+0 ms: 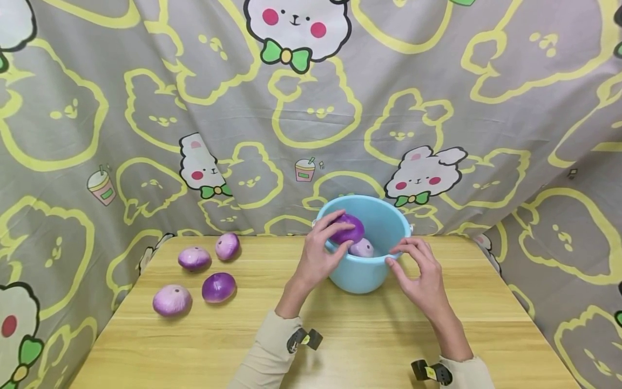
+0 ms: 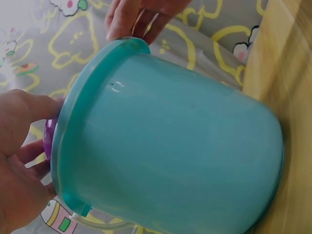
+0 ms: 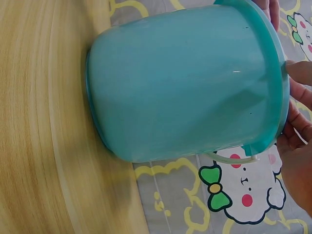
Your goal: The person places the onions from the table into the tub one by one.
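Note:
A light blue bucket [image 1: 360, 276] stands upright near the table's back edge. My left hand [image 1: 318, 254] holds a purple onion [image 1: 351, 229] at the left side of its mouth, thumb and fingers spread round it. Below that, a paler onion [image 1: 362, 248] lies inside the bucket. On the right, my right hand [image 1: 421, 274] pinches the bucket's rim between thumb and fingers. From the left wrist, the held purple onion [image 2: 48, 137] shows only as a sliver behind the rim. The bucket wall [image 3: 180, 87] hides the inside in the right wrist view.
To the left on the wooden table [image 1: 389, 335] lie several more onions: a deep purple onion [image 1: 219, 287], a pale one [image 1: 172, 300] and others behind them. A patterned grey cloth [image 1: 320, 124] hangs right behind the table. The bucket's handle [image 3: 229, 159] hangs at its side.

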Motion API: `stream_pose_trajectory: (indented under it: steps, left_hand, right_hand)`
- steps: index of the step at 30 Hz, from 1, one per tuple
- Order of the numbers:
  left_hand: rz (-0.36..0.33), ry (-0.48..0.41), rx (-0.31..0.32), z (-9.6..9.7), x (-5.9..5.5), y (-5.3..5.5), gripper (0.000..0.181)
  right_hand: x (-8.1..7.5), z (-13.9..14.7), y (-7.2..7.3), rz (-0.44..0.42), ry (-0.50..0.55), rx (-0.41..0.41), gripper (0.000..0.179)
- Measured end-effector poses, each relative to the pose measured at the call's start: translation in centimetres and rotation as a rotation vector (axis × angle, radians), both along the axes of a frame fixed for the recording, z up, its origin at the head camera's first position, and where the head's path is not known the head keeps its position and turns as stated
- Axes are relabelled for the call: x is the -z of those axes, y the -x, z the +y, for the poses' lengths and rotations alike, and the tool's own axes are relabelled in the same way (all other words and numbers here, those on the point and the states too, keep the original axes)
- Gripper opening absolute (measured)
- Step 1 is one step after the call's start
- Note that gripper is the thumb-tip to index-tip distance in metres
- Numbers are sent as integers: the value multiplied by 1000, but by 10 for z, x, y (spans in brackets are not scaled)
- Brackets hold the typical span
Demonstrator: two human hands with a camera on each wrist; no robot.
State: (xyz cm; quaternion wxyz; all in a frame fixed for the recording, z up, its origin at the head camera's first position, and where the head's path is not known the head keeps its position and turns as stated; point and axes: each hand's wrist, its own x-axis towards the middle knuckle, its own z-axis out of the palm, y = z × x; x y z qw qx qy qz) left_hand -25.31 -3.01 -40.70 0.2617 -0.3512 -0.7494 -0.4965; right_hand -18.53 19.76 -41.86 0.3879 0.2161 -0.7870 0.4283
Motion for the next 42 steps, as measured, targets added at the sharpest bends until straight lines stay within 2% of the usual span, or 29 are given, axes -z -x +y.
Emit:
stream_pose_trajectory:
  steps: [5, 16, 20, 29, 35, 42]
  left_hand:
    - [7, 12, 13, 0, 1, 1, 28]
    - [-2, 40, 0, -1, 0, -1, 24]
    - [-9, 49, -8, -2, 1, -1, 22]
    - [-4, 49, -9, -6, 1, -2, 20]
    - [-21, 70, -8, -11, -1, -7, 22]
    - [1, 82, 1, -18, -3, -12, 24]
  right_hand:
    - [18, 11, 13, -13, -5, 6, 31]
    - [20, 12, 13, -26, -8, -1, 31]
    - [15, 8, 11, -10, -5, 2, 31]
    - [-12, -6, -7, 0, 8, -15, 26]
    - [-12, -6, -8, 9, 8, -15, 27]
    - [-9, -4, -6, 14, 6, -11, 28]
